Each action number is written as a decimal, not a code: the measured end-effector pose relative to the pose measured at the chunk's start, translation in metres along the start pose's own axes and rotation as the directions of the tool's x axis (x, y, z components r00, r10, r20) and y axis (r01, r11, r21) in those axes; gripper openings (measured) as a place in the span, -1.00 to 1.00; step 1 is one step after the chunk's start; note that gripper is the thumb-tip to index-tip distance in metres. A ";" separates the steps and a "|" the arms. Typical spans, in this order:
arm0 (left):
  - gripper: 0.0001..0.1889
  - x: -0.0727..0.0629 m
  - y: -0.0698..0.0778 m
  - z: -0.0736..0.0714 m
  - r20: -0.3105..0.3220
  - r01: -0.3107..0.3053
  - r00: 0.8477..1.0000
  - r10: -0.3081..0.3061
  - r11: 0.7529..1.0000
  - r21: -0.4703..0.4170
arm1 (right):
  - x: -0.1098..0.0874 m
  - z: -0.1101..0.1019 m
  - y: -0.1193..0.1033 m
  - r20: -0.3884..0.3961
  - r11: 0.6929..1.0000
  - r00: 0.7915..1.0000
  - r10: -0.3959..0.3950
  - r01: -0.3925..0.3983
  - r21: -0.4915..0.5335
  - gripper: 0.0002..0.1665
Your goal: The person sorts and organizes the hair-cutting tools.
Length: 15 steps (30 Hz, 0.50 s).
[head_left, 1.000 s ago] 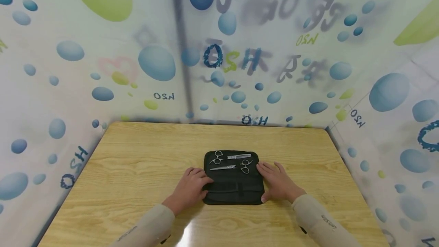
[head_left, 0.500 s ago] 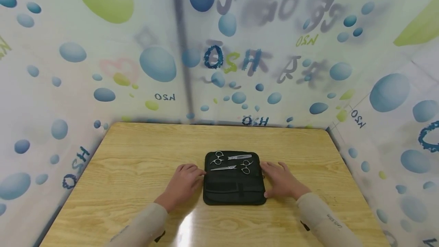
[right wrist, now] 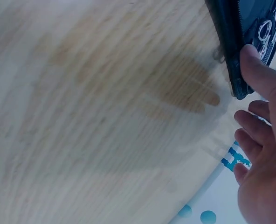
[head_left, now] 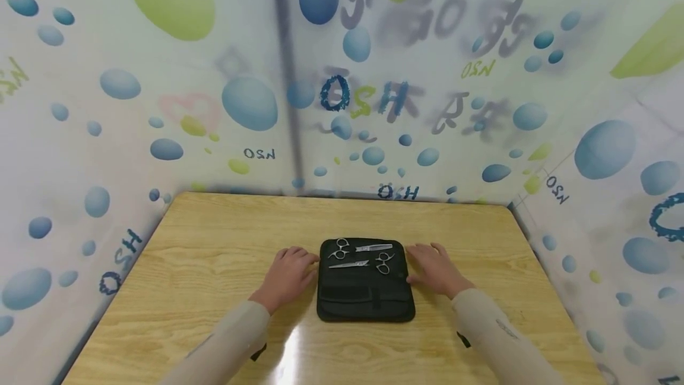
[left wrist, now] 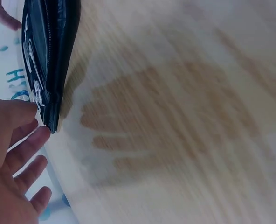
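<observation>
A black zip case [head_left: 347, 281] lies spread flat on the wooden table. Two pairs of silver hairdressing scissors rest in its far half: one with a toothed thinning blade [head_left: 374, 248], the other with a plain slim blade [head_left: 350, 264]. Beside the case's left edge is my left hand [head_left: 288, 272], fingers relaxed; in the left wrist view the index fingertip is right at the case's corner [left wrist: 53, 116]. My right hand [head_left: 435, 269] lies along the right edge with loosely bent fingers. In the right wrist view its thumb [right wrist: 253, 63] overlaps the case's edge.
The wooden table [head_left: 224, 236] extends around the case. White wall sheets [head_left: 449, 76] printed with blue and green drops and letters stand behind the table and on both sides.
My left hand has drawn off the case's left edge and moved toward its far end. My right hand has slid farther up the right side. The case stays nearly in place.
</observation>
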<state>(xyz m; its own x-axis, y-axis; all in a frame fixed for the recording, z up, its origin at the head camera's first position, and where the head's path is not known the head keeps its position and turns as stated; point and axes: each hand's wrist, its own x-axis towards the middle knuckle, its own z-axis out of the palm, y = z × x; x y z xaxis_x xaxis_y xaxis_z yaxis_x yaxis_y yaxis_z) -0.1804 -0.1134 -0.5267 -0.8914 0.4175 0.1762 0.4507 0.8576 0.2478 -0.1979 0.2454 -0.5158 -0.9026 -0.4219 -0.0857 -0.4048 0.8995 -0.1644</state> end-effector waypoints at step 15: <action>-0.56 0.026 0.001 0.010 0.138 0.127 0.983 -0.120 0.991 -0.043 | 0.023 0.001 -0.005 0.087 0.998 0.995 0.051 -0.048 -0.029 -0.15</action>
<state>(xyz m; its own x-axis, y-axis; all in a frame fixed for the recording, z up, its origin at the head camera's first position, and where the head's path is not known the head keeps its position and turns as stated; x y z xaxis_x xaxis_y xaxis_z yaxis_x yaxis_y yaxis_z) -0.2034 -0.0987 -0.5310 -0.9370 0.3492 0.0124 0.3358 0.8898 0.3090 -0.2168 0.2310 -0.5174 -0.9057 -0.3842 -0.1793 -0.3650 0.9217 -0.1314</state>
